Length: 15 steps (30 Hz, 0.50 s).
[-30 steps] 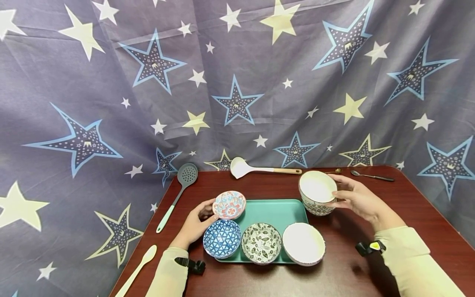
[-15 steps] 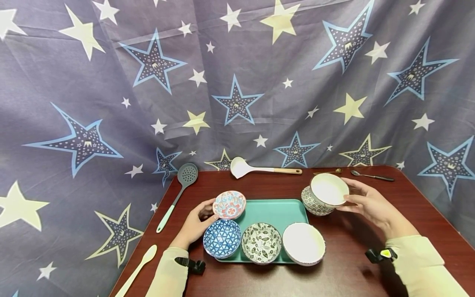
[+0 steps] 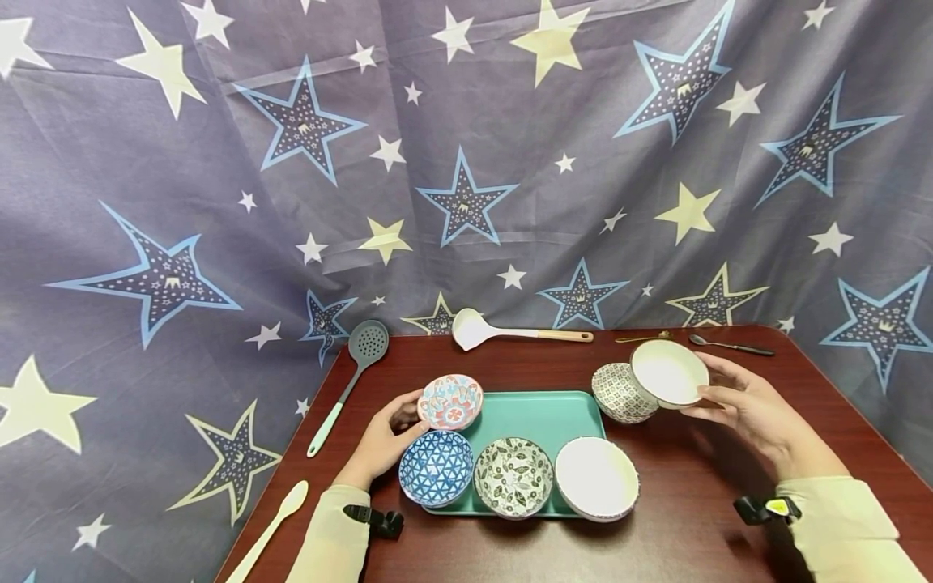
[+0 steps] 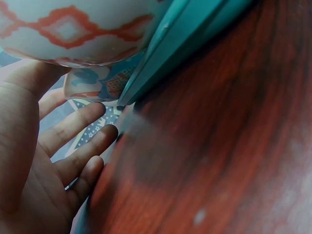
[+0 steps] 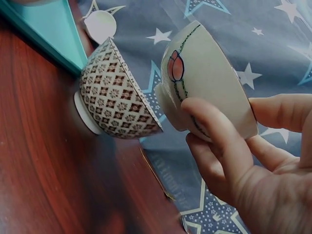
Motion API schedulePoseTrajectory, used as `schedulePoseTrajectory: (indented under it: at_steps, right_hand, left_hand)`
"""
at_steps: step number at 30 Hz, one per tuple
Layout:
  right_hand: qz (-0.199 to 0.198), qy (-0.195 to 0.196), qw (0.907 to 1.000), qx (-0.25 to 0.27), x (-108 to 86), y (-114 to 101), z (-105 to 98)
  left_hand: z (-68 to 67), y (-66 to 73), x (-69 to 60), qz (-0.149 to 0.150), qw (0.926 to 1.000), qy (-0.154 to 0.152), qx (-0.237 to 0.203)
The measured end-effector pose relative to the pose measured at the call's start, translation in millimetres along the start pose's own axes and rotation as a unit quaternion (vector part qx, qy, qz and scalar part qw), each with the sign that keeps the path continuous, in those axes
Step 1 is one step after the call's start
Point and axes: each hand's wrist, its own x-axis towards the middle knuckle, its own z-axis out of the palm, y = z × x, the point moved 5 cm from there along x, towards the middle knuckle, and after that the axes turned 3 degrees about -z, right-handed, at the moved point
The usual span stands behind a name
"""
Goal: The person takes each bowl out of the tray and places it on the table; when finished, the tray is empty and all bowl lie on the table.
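Observation:
My right hand [image 3: 751, 413] pinches a white bowl [image 3: 669, 372] by its right side, thumb near, fingers beyond; a pink tulip decorates its outside in the right wrist view. Left of it a brown-patterned bowl [image 5: 117, 92] stands on the table. At the tray's far left corner my left hand [image 3: 386, 441] holds a red-and-blue floral bowl [image 3: 450, 402] between thumb and index finger, its other fingers loosely extended in the left wrist view. A blue triangle-patterned bowl [image 3: 436, 468], a leaf-patterned bowl [image 3: 513, 478] and a white bowl [image 3: 596, 478] line the tray's near side.
The teal tray [image 3: 539, 409] lies on a dark red wooden table [image 3: 510, 559]. Around it are a grey skimmer [image 3: 368, 344], a white ladle [image 3: 474, 328], a cream spoon [image 3: 270, 530] and a small dark-handled spoon [image 3: 732, 346]. A star-patterned curtain [image 3: 408, 162] hangs behind.
My right hand has lifted the white bowl out of the brown-patterned bowl and carried it to the right, exposing the brown-patterned bowl's inside. The left hand has stayed put.

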Motion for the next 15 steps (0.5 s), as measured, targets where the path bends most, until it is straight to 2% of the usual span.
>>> schedulePoseTrajectory:
  at_steps: [11, 15]
  right_hand:
    - [0.023, 0.047, 0.9979, 0.038, -14.7, -6, -21]
    - [0.018, 0.042, 0.9976, 0.051, -19.5, -8, -28]
  left_hand:
    - [-0.1, 1.9, -1.3, 0.001, 1.0000, -0.004, -0.002]
    - [-0.3, 2.1, -1.4, -0.001, 1.0000, -0.005, -0.004]
